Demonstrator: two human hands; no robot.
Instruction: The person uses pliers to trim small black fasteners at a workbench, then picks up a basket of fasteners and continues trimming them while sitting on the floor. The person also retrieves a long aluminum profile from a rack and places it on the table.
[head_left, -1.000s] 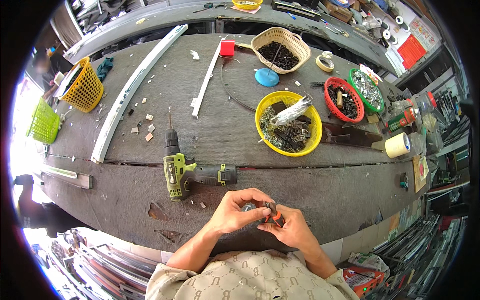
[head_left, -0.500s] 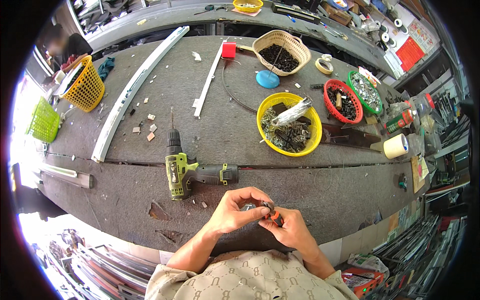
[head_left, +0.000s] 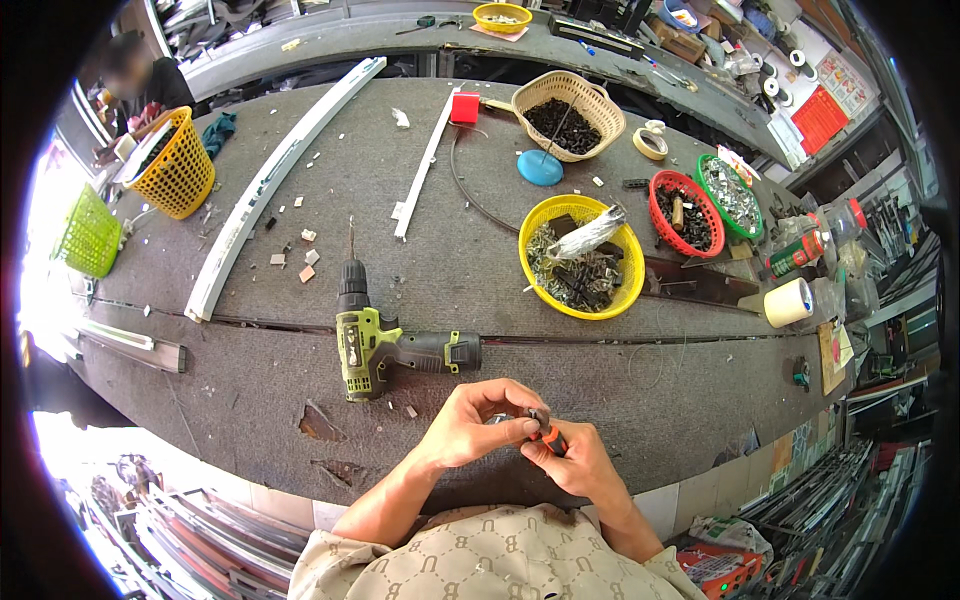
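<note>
Bare hands meet at the near edge of a cluttered table (head_left: pixel 700 380), the right hand (head_left: pixel 572 462) wrapped around the handles of what appear to be orange-and-black pliers (head_left: pixel 554 440), the left hand (head_left: pixel 478 425) closing thumb and fingers on the tool's dark head. A small shiny piece (head_left: pixel 498 420) shows by the left fingers, its hold unclear. The handwork looks under way; how much is done or left cannot be told. A green-and-black cordless drill (head_left: pixel 383 352) lies untouched nearby, between a long white profile (head_left: pixel 264 195) and a round yellow basket (head_left: pixel 600 309) of hardware.
</note>
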